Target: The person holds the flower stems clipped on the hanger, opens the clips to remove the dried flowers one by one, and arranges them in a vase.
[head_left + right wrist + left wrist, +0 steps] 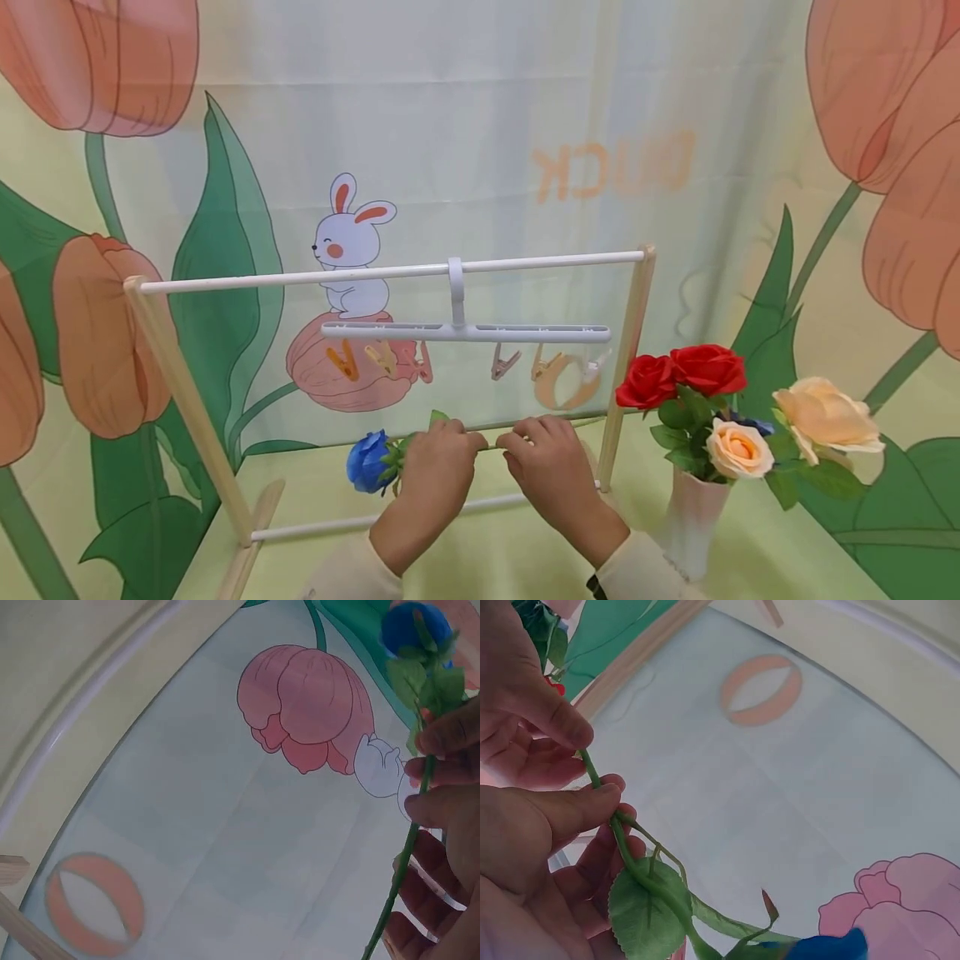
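Note:
Both hands hold an artificial blue rose (367, 462) sideways by its green stem (409, 851), beneath the hanger. My left hand (441, 471) pinches the stem near the leaves (651, 911), thumb against fingers. Right beside it, my right hand (551, 467) pinches the same stem further from the bloom. In the right wrist view the stem's tail runs down past the right fingers. Above the hands, a grey hanger (465, 334) with several small coloured clips (420, 362) hangs from the rack's top bar (360, 273).
The rack's wooden posts (191, 417) stand on both sides of the hands, with a low white bar (322, 528) between them. On the right, a pale vase (693, 521) holds red roses (705, 369) and peach roses (740, 450). A printed curtain (480, 167) hangs behind.

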Motion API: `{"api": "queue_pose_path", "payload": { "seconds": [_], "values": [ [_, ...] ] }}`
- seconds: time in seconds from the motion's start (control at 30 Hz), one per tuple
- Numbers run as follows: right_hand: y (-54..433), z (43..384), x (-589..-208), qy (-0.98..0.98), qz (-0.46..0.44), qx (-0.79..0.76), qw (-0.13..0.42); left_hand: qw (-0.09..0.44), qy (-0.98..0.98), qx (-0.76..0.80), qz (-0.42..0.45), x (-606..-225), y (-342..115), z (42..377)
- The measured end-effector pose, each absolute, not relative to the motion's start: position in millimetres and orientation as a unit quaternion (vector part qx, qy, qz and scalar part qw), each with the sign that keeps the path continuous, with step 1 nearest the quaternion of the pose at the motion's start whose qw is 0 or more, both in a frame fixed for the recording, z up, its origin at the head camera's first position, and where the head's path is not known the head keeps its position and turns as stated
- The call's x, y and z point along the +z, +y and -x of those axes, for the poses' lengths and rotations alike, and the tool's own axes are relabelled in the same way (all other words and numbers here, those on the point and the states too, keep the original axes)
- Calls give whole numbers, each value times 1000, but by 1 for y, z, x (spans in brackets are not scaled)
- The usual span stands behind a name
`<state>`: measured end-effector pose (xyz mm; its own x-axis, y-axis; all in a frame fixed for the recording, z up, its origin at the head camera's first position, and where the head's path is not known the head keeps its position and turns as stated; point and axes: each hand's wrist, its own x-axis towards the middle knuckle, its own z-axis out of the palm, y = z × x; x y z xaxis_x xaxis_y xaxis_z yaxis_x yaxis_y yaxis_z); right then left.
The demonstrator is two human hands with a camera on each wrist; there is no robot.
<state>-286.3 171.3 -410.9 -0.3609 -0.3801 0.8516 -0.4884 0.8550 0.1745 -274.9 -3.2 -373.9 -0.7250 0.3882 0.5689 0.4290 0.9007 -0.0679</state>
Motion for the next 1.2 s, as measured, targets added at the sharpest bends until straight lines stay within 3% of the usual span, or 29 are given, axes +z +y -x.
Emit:
{"api": "queue_pose_path", "payload": {
  "seconds": [0.57, 0.9, 1.2],
  "values": [
    [171, 288, -417, -814, -269, 40, 514, 283, -935, -22, 212, -376, 2, 274],
    [178, 284, -412, -807, -211, 140, 534, 440, -850, -128, 262, -379, 5, 273],
    [201, 278, -408, -804, -143, 192, 544, 518, -772, -203, 308, -387, 18, 276]
  ]
}}
